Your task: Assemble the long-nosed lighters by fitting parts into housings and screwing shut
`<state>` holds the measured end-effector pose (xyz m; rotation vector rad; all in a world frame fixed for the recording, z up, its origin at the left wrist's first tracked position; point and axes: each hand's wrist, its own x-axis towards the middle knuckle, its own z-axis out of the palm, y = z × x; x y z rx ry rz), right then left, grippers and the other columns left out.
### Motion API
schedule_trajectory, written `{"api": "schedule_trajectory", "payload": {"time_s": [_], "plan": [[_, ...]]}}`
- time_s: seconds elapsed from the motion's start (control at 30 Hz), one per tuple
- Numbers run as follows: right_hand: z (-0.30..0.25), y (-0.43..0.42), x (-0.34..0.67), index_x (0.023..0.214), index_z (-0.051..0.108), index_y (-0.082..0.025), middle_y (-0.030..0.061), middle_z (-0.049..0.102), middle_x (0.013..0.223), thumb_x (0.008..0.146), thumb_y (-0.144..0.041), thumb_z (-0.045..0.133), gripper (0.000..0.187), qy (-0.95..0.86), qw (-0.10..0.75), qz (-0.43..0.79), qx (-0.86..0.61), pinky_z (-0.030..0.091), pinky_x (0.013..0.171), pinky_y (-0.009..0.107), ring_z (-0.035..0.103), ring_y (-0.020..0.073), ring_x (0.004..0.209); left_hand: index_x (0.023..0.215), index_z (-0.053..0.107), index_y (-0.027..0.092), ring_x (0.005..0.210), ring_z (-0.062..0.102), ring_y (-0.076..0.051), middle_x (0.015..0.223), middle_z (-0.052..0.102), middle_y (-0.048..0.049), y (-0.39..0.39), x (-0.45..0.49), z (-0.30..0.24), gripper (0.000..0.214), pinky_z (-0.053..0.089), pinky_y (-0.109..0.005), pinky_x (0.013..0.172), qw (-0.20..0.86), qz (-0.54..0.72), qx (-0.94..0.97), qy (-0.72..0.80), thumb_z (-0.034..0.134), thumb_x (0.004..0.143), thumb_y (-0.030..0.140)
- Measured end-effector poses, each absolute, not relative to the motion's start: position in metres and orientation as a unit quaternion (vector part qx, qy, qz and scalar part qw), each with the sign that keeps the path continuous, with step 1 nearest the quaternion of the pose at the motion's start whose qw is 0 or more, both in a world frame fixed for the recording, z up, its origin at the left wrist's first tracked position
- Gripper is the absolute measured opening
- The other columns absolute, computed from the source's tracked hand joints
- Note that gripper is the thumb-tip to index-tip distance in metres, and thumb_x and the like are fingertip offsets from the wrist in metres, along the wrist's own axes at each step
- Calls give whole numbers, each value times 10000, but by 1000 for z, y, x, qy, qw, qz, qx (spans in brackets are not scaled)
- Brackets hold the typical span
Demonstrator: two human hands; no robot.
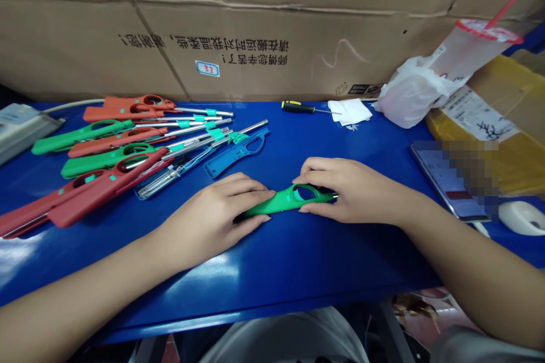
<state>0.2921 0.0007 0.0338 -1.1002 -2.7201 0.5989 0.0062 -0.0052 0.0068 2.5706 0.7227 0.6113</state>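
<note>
Green plastic lighter body (286, 201) is lying on the blue table (298, 261), gripped at both ends: left hand (221, 212) is closing around the handle end, right hand (349, 190) is pinching the nozzle end. Red and green lighters (123, 147) are lying piled well to the left.

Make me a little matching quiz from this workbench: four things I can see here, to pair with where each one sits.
Things
1. green lighter casing
2. screwdriver
3. plastic cup
4. blue casing half

Places
A. at the back, by the cardboard box
B. held between the left hand and the right hand
C. far right, tilted, with a red straw
D. at the right end of the pile of red and green lighters

Pairs: 1-B, 2-A, 3-C, 4-D
</note>
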Motion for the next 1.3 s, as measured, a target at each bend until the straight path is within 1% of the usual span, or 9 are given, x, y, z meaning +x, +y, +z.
{"api": "schedule_trajectory", "payload": {"time_s": [0.13,0.3,0.53,0.83,1.07,1.3], "plan": [[33,0,292,1226,709,-173,89,674,1190,961,-370,668,332,-901,76,214,-369,534,868,380,674,236,1014,1278,678,157,1076,659,-221,1149,713,-95,-6,8,8,300,578,-370,939,202,214,918,266,656,988,230],[35,0,291,1215,710,-178,73,677,1154,953,-360,678,321,-901,79,202,-375,526,807,355,673,220,977,1292,673,170,1077,657,-220,1161,713,-94,-8,8,9,299,581,-380,938,197,217,918,267,639,1000,224],[36,2,292,1193,710,-195,84,689,1154,971,-378,646,293,-913,68,178,-360,516,860,373,675,231,1003,1286,679,181,1069,667,-225,1160,723,-102,-7,7,10,292,587,-390,936,200,218,918,265,637,1004,243],[33,0,289,1199,716,-187,93,690,1161,970,-378,649,306,-908,66,188,-369,529,827,369,678,233,994,1256,689,171,1071,678,-220,1159,733,-89,-7,8,10,278,588,-375,941,195,217,917,272,661,986,233],[34,-1,289,1188,709,-187,79,692,1155,964,-361,653,290,-912,71,168,-368,514,847,372,676,228,996,1277,689,213,1089,683,-238,1197,740,-70,-9,5,12,288,594,-396,925,163,199,921,294,646,997,266],[33,0,289,1191,699,-204,76,694,1157,963,-375,650,289,-914,79,158,-364,506,840,365,673,224,993,1258,703,209,1065,686,-232,1181,746,-77,-8,4,14,279,599,-388,922,158,205,921,292,642,997,286]]}}
